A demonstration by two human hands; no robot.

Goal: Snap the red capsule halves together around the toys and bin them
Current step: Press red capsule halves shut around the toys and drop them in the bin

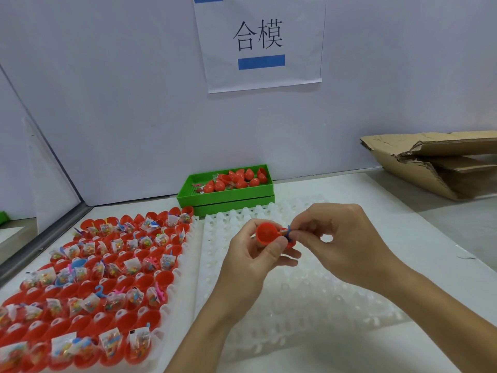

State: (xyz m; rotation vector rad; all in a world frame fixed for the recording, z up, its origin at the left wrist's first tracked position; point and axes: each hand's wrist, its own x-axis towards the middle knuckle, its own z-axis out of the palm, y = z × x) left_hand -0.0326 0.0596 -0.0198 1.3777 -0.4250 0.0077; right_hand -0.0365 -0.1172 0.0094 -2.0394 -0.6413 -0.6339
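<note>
Head view gives you the white table (pixel 403 211) running back to a grey-white wall (pixel 134 103), which carries a paper sign (pixel 261 41). Flattened cardboard (pixel 441 162) lies at the far right, against the wall. Under your hands is the empty white moulded tray (pixel 309 300), its bare pockets spreading toward the right and near edges, with open table beyond it on the right. Just beside it on the left sits the filled tray (pixel 185 265), crowded with open red halves (pixel 88 319) mouth-up, many holding bagged toys (pixel 113 343); it runs out of view at the lower left. The green bin (pixel 226 197) stands against the wall, directly behind the gap between the trays, with closed red capsules (pixel 242 179) heaped toward its right end.

Your left hand (pixel 252 262) grips a red capsule half (pixel 267 234) between thumb and curled fingers, above the far part of the empty tray; its open mouth is turned toward you and slightly left. Your right hand (pixel 341 238) pinches a small blue toy piece (pixel 289 232) at the rim of a second red half (pixel 290 243), mostly hidden behind your left thumb; you cannot tell which way that one points.
</note>
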